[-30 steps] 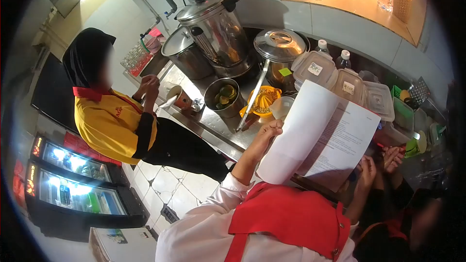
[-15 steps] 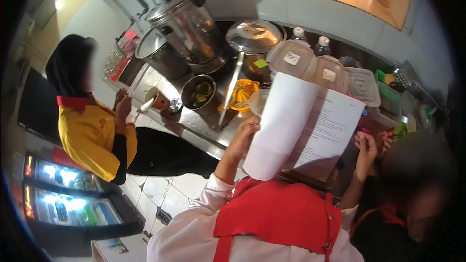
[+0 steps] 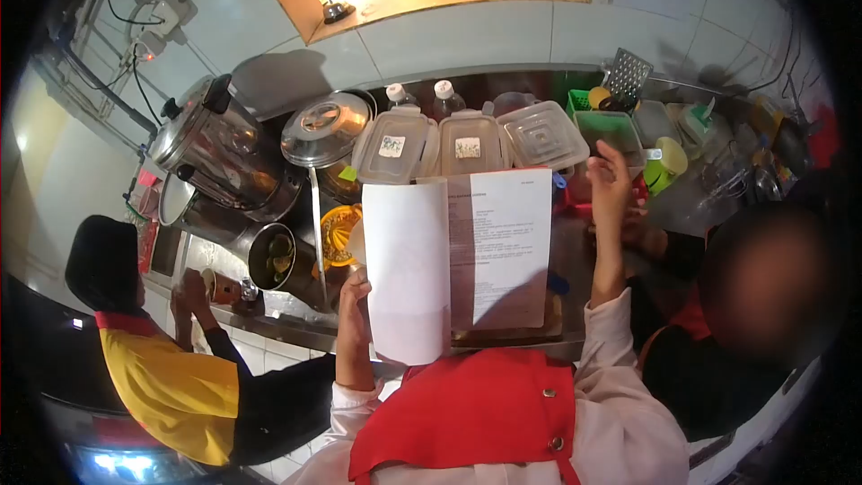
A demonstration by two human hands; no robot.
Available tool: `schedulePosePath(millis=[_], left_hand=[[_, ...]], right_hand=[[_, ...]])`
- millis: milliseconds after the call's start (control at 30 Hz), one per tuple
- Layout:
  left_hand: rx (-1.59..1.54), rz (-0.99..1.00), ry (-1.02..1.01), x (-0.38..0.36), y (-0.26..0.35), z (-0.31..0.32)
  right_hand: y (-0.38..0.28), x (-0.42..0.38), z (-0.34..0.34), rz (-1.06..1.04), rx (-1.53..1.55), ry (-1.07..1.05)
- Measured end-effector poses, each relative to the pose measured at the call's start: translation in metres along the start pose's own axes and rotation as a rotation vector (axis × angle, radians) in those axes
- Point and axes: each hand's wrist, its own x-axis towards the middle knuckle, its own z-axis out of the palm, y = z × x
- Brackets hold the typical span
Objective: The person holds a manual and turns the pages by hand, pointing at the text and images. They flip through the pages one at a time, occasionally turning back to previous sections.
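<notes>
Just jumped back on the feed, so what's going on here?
The person wearing the camera has some printed papers up in front of them, with one page folded over to the left. Their left hand grips the left edge; their right hand is raised beside the papers, with nothing visible in it. Lidded containers stand on the counter behind. On the left, a co-worker in a yellow shirt has their hands near a cup.
</notes>
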Motion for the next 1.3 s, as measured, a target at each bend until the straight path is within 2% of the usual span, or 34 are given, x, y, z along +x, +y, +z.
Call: schedulePosePath(millis=[33, 100, 133, 167, 233, 300, 367, 433, 500, 533, 567, 600, 633, 733, 800, 900, 1100, 1200, 1267, 1300], left_hand=[[0.000, 0.009, 0.030, 0.001, 0.005, 0.010], [-0.003, 0.011, 0.061, 0.000, 0.005, 0.015], [0.000, 0.015, 0.060, -0.002, 0.002, 0.010], [0.000, 0.037, 0.048, 0.005, 0.000, 0.008], [-0.002, 0.040, 0.028, 0.009, -0.007, -0.003], [-0.006, 0.041, 0.024, 0.009, -0.005, -0.005], [0.005, 0.032, -0.003, 0.006, 0.001, 0.003], [-0.009, 0.021, 0.021, 0.005, 0.002, 0.004], [0.031, 0.046, 0.005, 0.004, 0.004, 0.006], [0.036, 0.047, 0.028, 0.002, 0.007, 0.011], [0.033, 0.057, 0.060, 0.004, 0.003, 0.008], [0.027, 0.033, 0.040, 0.006, -0.004, -0.001], [0.022, 0.010, 0.025, 0.005, -0.009, -0.008], [-0.031, 0.023, 0.038, 0.004, -0.008, -0.005], [-0.035, 0.016, -0.025, 0.005, -0.002, 0.000], [0.073, 0.060, -0.067, 0.008, -0.005, -0.005], [0.099, 0.012, -0.018, 0.002, -0.009, -0.013], [0.089, -0.024, 0.044, -0.002, -0.007, -0.014], [0.087, -0.043, 0.095, -0.004, -0.004, -0.014], [0.077, -0.038, 0.125, -0.004, -0.004, -0.012]], right_hand=[[0.009, 0.016, 0.003, -0.013, 0.009, 0.014], [0.012, 0.037, 0.003, 0.055, 0.292, 0.120], [0.011, 0.050, 0.001, 0.152, 0.364, 0.108], [0.010, 0.067, 0.003, 0.140, 0.371, 0.113], [0.015, 0.091, 0.006, 0.368, 0.469, 0.230], [0.041, 0.114, 0.006, 0.361, 0.595, 0.191], [0.052, 0.131, 0.009, 0.463, 0.735, 0.224], [0.069, 0.146, 0.006, 0.498, 0.721, 0.191], [0.081, 0.155, 0.005, 0.562, 0.565, 0.134], [0.087, 0.163, 0.006, 0.617, 0.489, 0.174], [0.076, 0.160, 0.006, 0.593, 0.432, 0.151], [0.068, 0.158, 0.010, 0.560, 0.323, 0.238], [0.072, 0.160, 0.014, 0.525, 0.269, 0.235], [0.126, 0.188, 0.016, 0.476, 0.074, 0.232], [0.114, 0.185, 0.017, 0.445, 0.058, 0.280], [0.106, 0.191, 0.015, 0.455, 0.141, 0.186], [0.082, 0.195, 0.016, 0.337, 0.163, 0.229], [0.057, 0.196, 0.007, 0.294, -0.018, 0.232], [0.040, 0.192, -0.003, 0.129, -0.238, 0.194], [0.022, 0.184, -0.006, 0.134, -0.234, 0.180]])
